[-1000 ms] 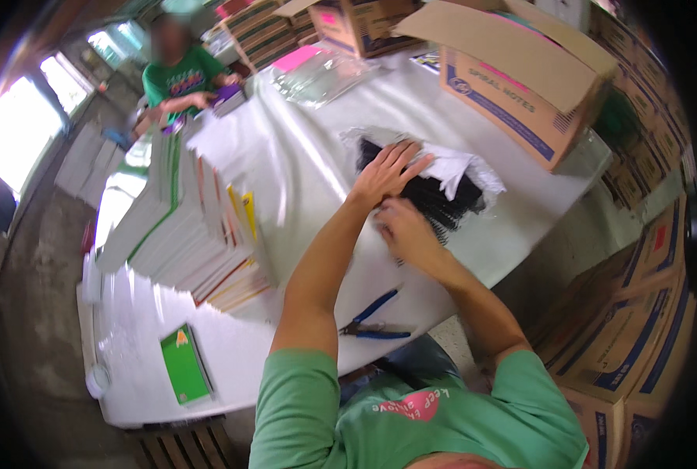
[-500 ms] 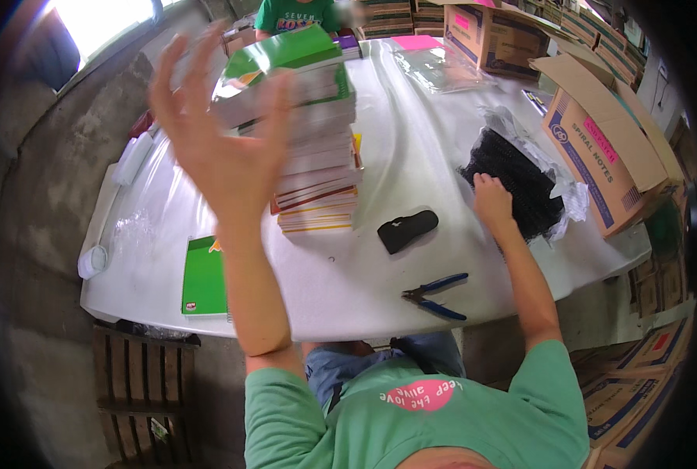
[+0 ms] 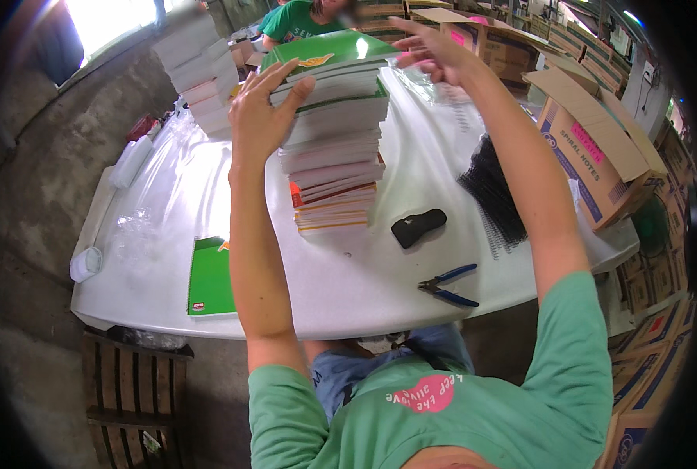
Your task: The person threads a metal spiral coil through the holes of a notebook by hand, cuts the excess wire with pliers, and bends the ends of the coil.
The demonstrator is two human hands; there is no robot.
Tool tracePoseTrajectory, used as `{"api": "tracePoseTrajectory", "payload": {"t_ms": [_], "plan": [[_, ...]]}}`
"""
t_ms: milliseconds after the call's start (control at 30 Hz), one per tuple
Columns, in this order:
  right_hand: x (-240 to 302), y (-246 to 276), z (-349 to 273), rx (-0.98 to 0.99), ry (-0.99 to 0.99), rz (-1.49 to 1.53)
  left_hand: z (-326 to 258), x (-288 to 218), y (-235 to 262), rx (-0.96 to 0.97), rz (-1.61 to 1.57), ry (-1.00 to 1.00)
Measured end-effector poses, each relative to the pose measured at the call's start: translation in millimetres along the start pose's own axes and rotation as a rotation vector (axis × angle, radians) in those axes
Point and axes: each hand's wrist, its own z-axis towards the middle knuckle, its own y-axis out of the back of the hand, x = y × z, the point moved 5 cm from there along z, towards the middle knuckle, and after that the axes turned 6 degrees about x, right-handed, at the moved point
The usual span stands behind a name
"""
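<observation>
- We see the left hand (image 3: 261, 109) with fingers spread wide, its fingertips laid against the left edge of the top green notebook (image 3: 329, 53), holding nothing.
- Our right hand (image 3: 430, 53) hangs at the far right corner of that notebook, fingers loosely curled; whether they touch the cover we cannot tell.
- The notebook caps a tall stack of notebooks (image 3: 334, 148) standing mid-table (image 3: 341, 289).
- Just right of the stack lies a small black object (image 3: 418, 227), with blue-handled pliers (image 3: 448, 284) nearer us.
- A bundle of black spiral coils (image 3: 492, 191) lies right of those, beside an open cardboard box (image 3: 595, 156).
- A single green notebook (image 3: 210, 277) lies flat at the table's near left.
</observation>
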Motion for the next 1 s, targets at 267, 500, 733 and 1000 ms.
{"api": "tracePoseTrajectory", "payload": {"t_ms": [267,500,733,1000], "plan": [[23.1,4.7,25.8,-0.11,0.193,-0.33,12.8,-3.3,8.0,0.164,0.233,0.014],[7.7,-15.3,-138.0,-0.346,0.51,0.181,18.9,-41.0,26.8,0.03,-0.311,0.095],[-83.8,-108.1,-251.4,-0.228,0.441,0.068,-71.1,-59.2,28.8,0.058,-1.217,0.264],[-123.4,-67.6,-249.5,-0.052,0.211,-0.158,-170.2,-86.4,-8.8,0.512,-0.124,-0.054]]}}
